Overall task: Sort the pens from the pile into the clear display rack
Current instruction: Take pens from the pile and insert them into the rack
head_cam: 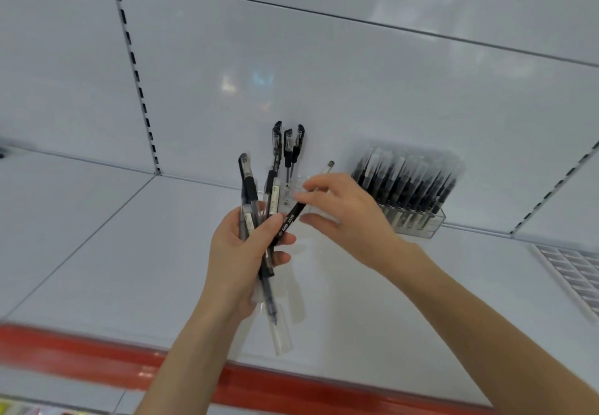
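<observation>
Red shelf-edge strip is running nearest, with the white shelf lying beyond it. Filled rack is sitting far right. Left hand is gripping the pen bundle, fingers curled round it. Right hand is pinching one black pen in that bundle. Step looks like pulling it out. Next move is needing a clean lift, then an upright drop into the clear display rack just behind the hands.
</observation>
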